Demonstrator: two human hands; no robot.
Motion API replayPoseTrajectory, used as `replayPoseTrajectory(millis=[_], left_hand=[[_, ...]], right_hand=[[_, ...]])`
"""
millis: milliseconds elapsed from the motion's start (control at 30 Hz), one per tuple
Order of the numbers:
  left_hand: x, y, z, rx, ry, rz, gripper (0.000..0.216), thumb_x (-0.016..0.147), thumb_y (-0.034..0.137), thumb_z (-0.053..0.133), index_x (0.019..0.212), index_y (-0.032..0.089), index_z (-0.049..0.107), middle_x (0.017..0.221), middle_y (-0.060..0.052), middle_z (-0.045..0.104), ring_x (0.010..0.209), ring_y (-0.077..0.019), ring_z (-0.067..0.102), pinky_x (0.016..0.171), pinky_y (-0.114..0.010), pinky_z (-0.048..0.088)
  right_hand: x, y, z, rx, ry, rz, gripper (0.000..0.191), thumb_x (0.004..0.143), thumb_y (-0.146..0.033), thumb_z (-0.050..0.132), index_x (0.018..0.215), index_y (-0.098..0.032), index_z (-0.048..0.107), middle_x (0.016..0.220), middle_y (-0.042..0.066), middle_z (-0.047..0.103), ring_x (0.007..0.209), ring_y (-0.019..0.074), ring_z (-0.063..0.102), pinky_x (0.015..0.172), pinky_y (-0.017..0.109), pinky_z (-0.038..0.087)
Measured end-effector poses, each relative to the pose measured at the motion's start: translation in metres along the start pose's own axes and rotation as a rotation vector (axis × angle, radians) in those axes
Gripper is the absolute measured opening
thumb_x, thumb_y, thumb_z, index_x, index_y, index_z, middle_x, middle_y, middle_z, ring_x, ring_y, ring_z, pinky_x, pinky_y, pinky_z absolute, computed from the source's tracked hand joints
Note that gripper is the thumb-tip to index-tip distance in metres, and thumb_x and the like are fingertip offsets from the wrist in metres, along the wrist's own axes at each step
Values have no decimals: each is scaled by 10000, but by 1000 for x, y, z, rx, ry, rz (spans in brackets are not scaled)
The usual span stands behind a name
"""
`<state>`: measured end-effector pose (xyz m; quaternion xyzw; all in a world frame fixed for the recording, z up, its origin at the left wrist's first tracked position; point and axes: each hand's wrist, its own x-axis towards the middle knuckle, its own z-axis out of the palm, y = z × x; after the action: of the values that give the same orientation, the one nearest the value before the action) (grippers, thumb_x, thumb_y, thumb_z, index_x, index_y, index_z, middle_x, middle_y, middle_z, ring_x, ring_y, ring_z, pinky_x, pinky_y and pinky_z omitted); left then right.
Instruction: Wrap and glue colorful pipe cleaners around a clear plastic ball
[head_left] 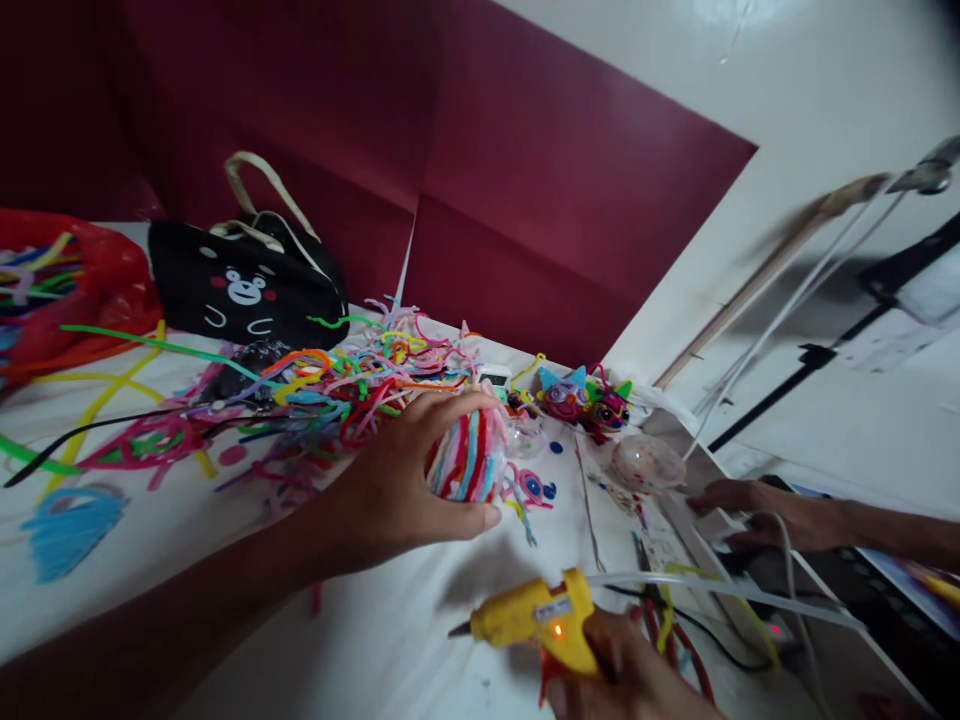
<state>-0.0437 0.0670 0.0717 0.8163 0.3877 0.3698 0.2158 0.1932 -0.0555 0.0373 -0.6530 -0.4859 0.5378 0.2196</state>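
My left hand [390,490] is closed around a ball wrapped in red, white, pink and blue pipe cleaners [469,460], holding it just above the white table [360,630]. My right hand [637,685], at the bottom edge, grips the handle of a yellow glue gun [532,615]. Its nozzle points left, below the ball and apart from it, and a small orange light glows on its side. A pale glue stick [675,580] sticks out of the gun's back.
A tangled pile of coloured pipe cleaners [352,385] lies behind the ball. A black bear-face bag [240,285] and a red bag [67,290] sit at the back left. Two finished pipe-cleaner figures [585,400] and a clear ball [646,462] lie right. Another person's hand [765,515] rests at the right.
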Motion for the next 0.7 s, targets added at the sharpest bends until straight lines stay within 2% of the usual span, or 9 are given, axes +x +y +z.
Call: replayPoseTrajectory(millis=[67, 133, 200, 300, 367, 433, 533, 633, 700], left_hand=[[-1, 2, 0, 8, -2, 16, 773, 667, 368, 766, 1375, 297, 464, 1443, -35, 488, 1334, -273, 480, 1125, -385, 399], [-2, 4, 0, 13, -14, 27, 775, 665, 351, 766, 1377, 304, 463, 1442, -38, 479, 1345, -274, 467, 1128, -384, 396], [-3, 6, 0, 15, -29, 39, 771, 665, 332, 766, 1375, 312, 465, 1436, -42, 474, 1351, -280, 458, 1133, -391, 389], [-5, 9, -1, 4, -49, 55, 760, 673, 319, 761, 1372, 317, 465, 1425, -51, 468, 1344, -287, 465, 1117, -389, 408], [-6, 10, 0, -2, -62, 67, 751, 682, 319, 756, 1373, 325, 460, 1419, -50, 460, 1330, -283, 479, 1097, -382, 430], [-7, 11, 2, -1, -67, 88, 754, 681, 308, 755, 1373, 331, 457, 1407, -46, 457, 1316, -276, 491, 1090, -379, 438], [-9, 11, 7, 16, -77, 115, 763, 680, 277, 750, 1378, 333, 447, 1405, -48, 442, 1325, -275, 480, 1099, -384, 430], [-12, 10, 10, 38, -100, 130, 775, 680, 262, 749, 1386, 339, 438, 1427, -56, 405, 1352, -294, 453, 1079, -384, 452], [-13, 10, 11, 52, -108, 146, 784, 680, 258, 751, 1390, 344, 431, 1436, -57, 388, 1364, -302, 440, 1067, -383, 463]], right_hand=[[7, 13, 5, -8, -107, 13, 373, 633, -470, 764, 795, -174, 607, 656, -29, 532, 596, 104, 444, 554, 217, 349], [10, 23, 5, -91, -144, -46, 335, 669, -450, 741, 809, -170, 622, 651, -30, 539, 577, 102, 435, 546, 222, 338], [9, 26, -1, -343, -52, -108, 252, 723, -414, 713, 786, -177, 653, 600, -31, 537, 542, 106, 421, 531, 237, 310], [1, 10, -12, -673, 138, -232, 214, 815, -400, 653, 802, -192, 699, 574, -6, 571, 529, 133, 452, 549, 272, 304], [-3, -10, -17, -524, 169, -346, 296, 904, -463, 571, 912, -198, 701, 767, 44, 666, 680, 173, 566, 625, 276, 374], [-3, -32, -17, -214, 152, -402, 343, 919, -522, 560, 962, -213, 702, 847, 40, 660, 757, 174, 566, 661, 267, 403], [5, -58, -9, 273, 117, -449, 332, 894, -504, 634, 1039, -212, 700, 772, 2, 607, 657, 121, 502, 599, 232, 377], [17, -74, 1, 511, 7, -453, 338, 864, -478, 675, 758, -156, 674, 683, -9, 558, 531, 74, 407, 521, 219, 314], [23, -79, 5, 583, -34, -450, 353, 858, -447, 687, 680, -146, 637, 606, -30, 503, 485, 59, 348, 494, 218, 279]])
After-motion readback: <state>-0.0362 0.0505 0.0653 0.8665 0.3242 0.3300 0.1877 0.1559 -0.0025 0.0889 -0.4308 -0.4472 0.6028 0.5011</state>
